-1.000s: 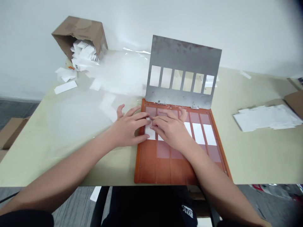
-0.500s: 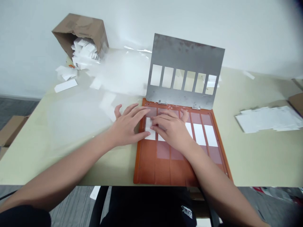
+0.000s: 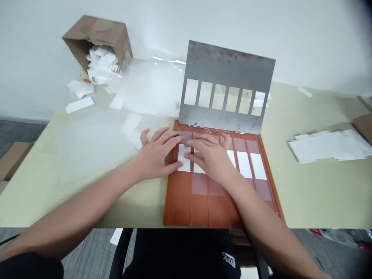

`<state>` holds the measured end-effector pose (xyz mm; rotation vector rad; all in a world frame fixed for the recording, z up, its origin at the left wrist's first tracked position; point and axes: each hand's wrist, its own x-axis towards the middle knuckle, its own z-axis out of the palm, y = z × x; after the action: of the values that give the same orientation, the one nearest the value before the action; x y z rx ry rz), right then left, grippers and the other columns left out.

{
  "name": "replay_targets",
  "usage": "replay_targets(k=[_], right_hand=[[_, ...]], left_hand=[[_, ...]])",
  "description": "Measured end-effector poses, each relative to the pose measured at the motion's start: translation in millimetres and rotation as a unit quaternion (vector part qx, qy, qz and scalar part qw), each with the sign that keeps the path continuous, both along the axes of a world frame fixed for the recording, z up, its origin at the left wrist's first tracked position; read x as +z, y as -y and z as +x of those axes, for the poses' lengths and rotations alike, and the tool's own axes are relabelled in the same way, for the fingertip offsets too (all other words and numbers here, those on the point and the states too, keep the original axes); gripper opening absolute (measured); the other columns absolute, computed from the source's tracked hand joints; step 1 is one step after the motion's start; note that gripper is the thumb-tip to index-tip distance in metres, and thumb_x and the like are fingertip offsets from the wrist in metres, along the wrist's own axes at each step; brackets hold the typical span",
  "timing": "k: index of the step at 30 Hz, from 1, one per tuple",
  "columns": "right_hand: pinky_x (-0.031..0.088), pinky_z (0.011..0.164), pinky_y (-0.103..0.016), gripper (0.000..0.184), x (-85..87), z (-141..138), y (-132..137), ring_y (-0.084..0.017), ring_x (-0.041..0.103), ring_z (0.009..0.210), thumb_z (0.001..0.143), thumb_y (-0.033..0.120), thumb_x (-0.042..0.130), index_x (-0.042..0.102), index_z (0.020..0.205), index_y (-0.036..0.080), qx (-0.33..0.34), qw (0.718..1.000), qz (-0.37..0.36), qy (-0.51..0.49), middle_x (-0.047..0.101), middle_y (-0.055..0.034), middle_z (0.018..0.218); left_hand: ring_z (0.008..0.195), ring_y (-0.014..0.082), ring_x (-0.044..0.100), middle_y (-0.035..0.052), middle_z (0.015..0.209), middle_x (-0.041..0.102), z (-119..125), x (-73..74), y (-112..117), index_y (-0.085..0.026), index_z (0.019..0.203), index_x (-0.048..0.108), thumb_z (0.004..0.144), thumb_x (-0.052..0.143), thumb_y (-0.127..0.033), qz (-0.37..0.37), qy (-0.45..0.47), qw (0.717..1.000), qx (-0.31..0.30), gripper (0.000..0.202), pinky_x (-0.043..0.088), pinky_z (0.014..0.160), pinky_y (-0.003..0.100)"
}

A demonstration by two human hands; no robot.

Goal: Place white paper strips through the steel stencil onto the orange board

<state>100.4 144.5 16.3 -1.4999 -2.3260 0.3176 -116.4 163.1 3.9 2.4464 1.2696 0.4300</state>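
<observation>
An orange jig board (image 3: 180,201) with ridged slots lies before me, and its grey metal frame (image 3: 229,58) stands raised on hinges with a row of cut-out windows. My left hand (image 3: 157,159) rests at the board's left edge with fingers spread, its thumb tip at the leftmost white card (image 3: 181,153). Reaching across from the right, my right hand (image 3: 214,159) has its index finger and thumb apart at that card's right side. It partly hides the middle slots. More white cards (image 3: 258,166) lie in the other slots, over pinkish translucent strips (image 3: 200,184).
At the back left, a cardboard box (image 3: 104,25) on its side spills white cards. Clear plastic sheets (image 3: 95,143) cover the table's left side. A spread pile of white cards (image 3: 328,145) lies on the right, beside another cardboard box (image 3: 363,126).
My right index finger and thumb have parted slightly over the leftmost card. My left hand has barely moved; its fingertips are drawn very slightly left.
</observation>
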Motion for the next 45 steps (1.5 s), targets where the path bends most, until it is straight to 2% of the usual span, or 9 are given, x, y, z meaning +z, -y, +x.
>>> replay_targets(k=[10,17,20,24,28,33,40,43,45], right_hand=[[0.007,0.109,-0.068,0.012,1.4,0.3,-0.3,-0.029,0.058,0.123,0.098,0.032,0.058,0.066,0.107,0.03,-0.002,1.0,-0.013,-0.004,0.077,-0.0005,0.107],[0.014,0.11,-0.071,0.032,2.4,-0.9,0.8,-0.034,0.041,0.142,0.099,0.038,0.052,0.058,0.129,0.029,-0.013,0.999,-0.026,0.039,0.062,-0.0077,0.14],[0.012,0.11,-0.074,0.037,2.1,-0.9,0.0,-0.034,0.038,0.145,0.1,0.037,0.048,0.053,0.136,0.028,-0.008,0.998,-0.042,0.05,0.062,-0.0102,0.139],[0.009,0.111,-0.075,0.038,1.6,-0.1,-0.2,-0.033,0.043,0.142,0.099,0.034,0.051,0.052,0.137,0.027,-0.003,0.999,-0.03,0.026,0.063,-0.0095,0.138],[0.006,0.116,-0.07,0.031,2.9,-0.1,1.0,-0.029,0.054,0.133,0.098,0.029,0.052,0.057,0.129,0.029,0.008,1.0,-0.013,-0.017,0.071,-0.0057,0.123],[-0.003,0.121,-0.063,0.027,4.2,-0.7,1.2,-0.02,0.068,0.107,0.097,0.023,0.051,0.059,0.122,0.03,0.034,0.998,-0.01,-0.048,0.071,-0.0008,0.115],[0.018,0.121,-0.061,0.03,-3.4,1.1,-2.4,-0.022,0.064,0.11,0.095,0.024,0.057,0.058,0.125,0.024,0.047,0.996,0.058,-0.056,0.061,-0.0098,0.126],[0.018,0.121,-0.062,0.016,-6.8,1.6,-2.0,-0.019,0.067,0.1,0.096,0.026,0.056,0.066,0.108,0.023,0.055,0.994,0.065,-0.062,0.061,-0.0098,0.129],[0.014,0.122,-0.063,0.015,-7.6,1.7,-0.8,-0.017,0.069,0.096,0.097,0.025,0.054,0.068,0.093,0.023,0.066,0.994,0.055,-0.063,0.062,-0.0076,0.127]], left_hand=[[0.144,0.038,0.035,0.0092,0.15,0.051,-0.8,3.2,-0.3,-0.026,0.131,0.056,0.089,0.054,-0.054,0.007,-0.018,1.0,-0.012,0.051,0.003,0.114,0.066],[0.144,0.0379,0.034,0.0091,0.151,0.048,-0.8,0.6,0.0,-0.028,0.127,0.06,0.089,0.054,-0.054,0.015,-0.029,0.999,-0.011,0.046,0.002,0.114,0.067],[0.144,0.0394,0.032,0.009,0.153,0.046,0.4,2.5,-0.2,-0.028,0.134,0.055,0.089,0.054,-0.055,0.007,-0.033,0.999,-0.006,0.053,0.003,0.116,0.067],[0.146,0.0417,0.028,0.0131,0.159,0.037,1.3,6.0,-0.7,-0.024,0.149,0.038,0.087,0.055,-0.062,-0.019,-0.033,0.999,0.013,0.075,0.004,0.116,0.068],[0.148,0.0427,0.023,0.0162,0.16,0.033,1.2,6.7,-1.0,-0.022,0.153,0.031,0.086,0.054,-0.065,-0.031,-0.029,0.999,0.023,0.083,0.004,0.115,0.069],[0.147,0.0443,0.023,0.017,0.16,0.033,1.7,7.0,-1.2,-0.023,0.143,0.047,0.087,0.053,-0.065,-0.033,-0.047,0.998,0.017,0.07,0.007,0.112,0.073],[0.147,0.0432,0.025,0.0137,0.159,0.036,1.8,8.8,-1.9,-0.031,0.131,0.057,0.086,0.058,-0.062,-0.026,-0.047,0.998,0.013,0.055,0.008,0.11,0.074],[0.147,0.0428,0.025,0.0133,0.159,0.036,1.5,8.9,-2.1,-0.029,0.125,0.061,0.086,0.06,-0.061,-0.022,-0.049,0.998,0.013,0.05,0.008,0.11,0.074],[0.147,0.0424,0.026,0.0126,0.159,0.037,1.5,8.7,-2.2,-0.029,0.121,0.062,0.086,0.06,-0.061,-0.018,-0.047,0.999,0.012,0.048,0.009,0.11,0.074]])
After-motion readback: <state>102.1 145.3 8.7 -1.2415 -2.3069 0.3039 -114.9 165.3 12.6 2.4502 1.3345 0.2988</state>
